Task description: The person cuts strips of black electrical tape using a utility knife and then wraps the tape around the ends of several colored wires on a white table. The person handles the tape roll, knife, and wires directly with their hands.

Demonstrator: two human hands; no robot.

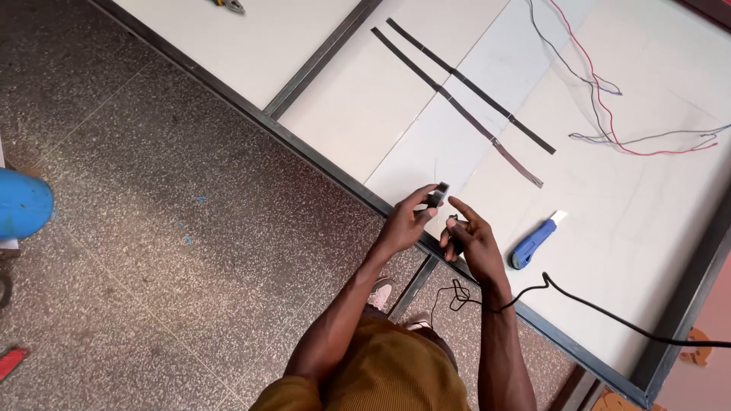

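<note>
Black small piece (436, 196) pinched at fingertips of left hand (407, 224), at eleven o'clock from right hand (474, 243), half-curled around a dark bit, forefinger out; blue knife (533, 243) at three o'clock

Two long dark metal strips (464, 99) on the white steel-framed table (655, 228), blue plastic utility knife (533, 243) at their five o'clock, thin red and blue wires (609, 99) at their three o'clock

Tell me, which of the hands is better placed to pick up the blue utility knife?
Probably the right hand: the blue utility knife lies on the white table just beside it, while the left hand already pinches a small dark piece.
</note>
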